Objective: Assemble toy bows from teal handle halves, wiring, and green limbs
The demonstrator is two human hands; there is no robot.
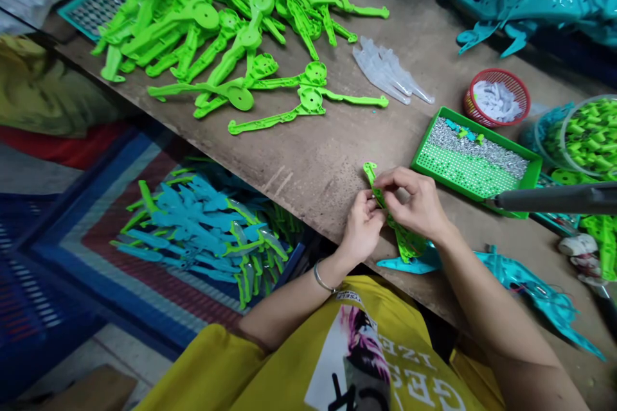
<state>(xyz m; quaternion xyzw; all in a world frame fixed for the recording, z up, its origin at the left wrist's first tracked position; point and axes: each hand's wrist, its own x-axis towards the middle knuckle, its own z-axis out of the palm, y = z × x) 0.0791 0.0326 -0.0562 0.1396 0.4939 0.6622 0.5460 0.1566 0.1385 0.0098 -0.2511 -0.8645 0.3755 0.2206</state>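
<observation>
Two bare hands at work at the near edge of the brown table. Left hand closed round one long, narrow lime-green plastic piece, which slants between the hands over the table edge. Right hand bent over the same piece, thumb and finger drawn together; cannot tell whether they grip the piece itself or some small fitting. Step in hand, as I judge it: close finger work on this one piece. Next move seems to call for a steady left hold and a fine right fingertip touch. Counts: one piece in hand; one round red plastic basket of white bits; one rectangular green perforated tray of small silvery metal bits, too many to number; one dark grey rod-shaped tool across its corner. Clear plastic pieces overlap, several, exact number uncertain. Lime-green heap and blue-green heap too tangled to count. Blue-green piece partly behind the right forearm: one or two, unclear.
</observation>
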